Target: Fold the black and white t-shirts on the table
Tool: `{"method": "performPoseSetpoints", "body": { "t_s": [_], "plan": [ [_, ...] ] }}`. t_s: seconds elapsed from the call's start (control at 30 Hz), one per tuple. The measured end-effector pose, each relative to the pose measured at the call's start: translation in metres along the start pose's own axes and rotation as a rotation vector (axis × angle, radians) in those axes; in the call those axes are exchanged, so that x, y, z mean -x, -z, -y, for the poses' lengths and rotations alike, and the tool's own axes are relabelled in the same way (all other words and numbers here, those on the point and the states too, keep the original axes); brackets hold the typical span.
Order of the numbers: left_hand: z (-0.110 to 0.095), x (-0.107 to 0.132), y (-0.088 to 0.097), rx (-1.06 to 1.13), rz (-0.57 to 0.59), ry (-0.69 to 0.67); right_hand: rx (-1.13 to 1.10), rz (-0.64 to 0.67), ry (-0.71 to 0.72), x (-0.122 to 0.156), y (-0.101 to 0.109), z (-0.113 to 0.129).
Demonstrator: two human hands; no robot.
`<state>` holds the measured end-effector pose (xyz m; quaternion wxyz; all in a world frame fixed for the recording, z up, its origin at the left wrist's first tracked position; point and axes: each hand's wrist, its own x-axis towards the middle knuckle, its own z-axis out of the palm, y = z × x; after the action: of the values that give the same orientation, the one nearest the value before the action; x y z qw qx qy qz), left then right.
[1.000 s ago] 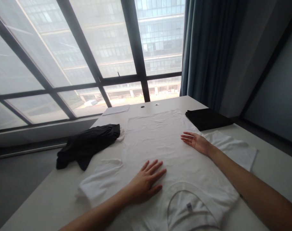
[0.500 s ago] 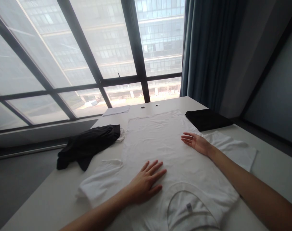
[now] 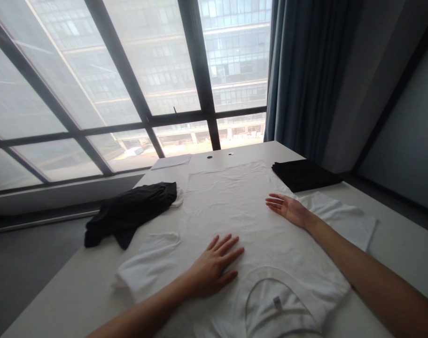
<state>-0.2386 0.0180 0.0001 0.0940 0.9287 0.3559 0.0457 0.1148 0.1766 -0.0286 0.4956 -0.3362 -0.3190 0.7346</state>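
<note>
A white T-shirt point(image 3: 228, 202) lies spread over the table, its neckline with a small label nearest me and its hem toward the window. My left hand point(image 3: 215, 265) rests palm down on the shirt's upper part, fingers spread. On its edge near the right side, my right hand point(image 3: 287, 209) lies on or just above the fabric with the fingers stretched out and the palm turned inward. Neither hand grips anything. The left sleeve is partly behind my left forearm; light wrinkles run across the cloth.
A crumpled black garment point(image 3: 132, 213) hangs over the table's left edge. Folded black cloth point(image 3: 305, 175) lies at the right, and a white sheet point(image 3: 170, 161) at the far left corner. The white table point(image 3: 256, 149) stands before a window and a blue curtain point(image 3: 298, 75).
</note>
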Motion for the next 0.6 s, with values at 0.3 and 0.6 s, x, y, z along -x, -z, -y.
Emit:
{"method": "performPoseSetpoints", "body": {
  "t_s": [0.3,0.6],
  "plan": [
    [0.0,-0.0005,-0.0011,-0.012,-0.012,-0.002,0.007,0.007,0.0,-0.0008,0.0012,-0.0001],
    [-0.0003,-0.0004,0.0012,0.007,-0.006,-0.006,-0.012,0.01,-0.005,-0.0026,0.0035,-0.0016]
  ]
}}
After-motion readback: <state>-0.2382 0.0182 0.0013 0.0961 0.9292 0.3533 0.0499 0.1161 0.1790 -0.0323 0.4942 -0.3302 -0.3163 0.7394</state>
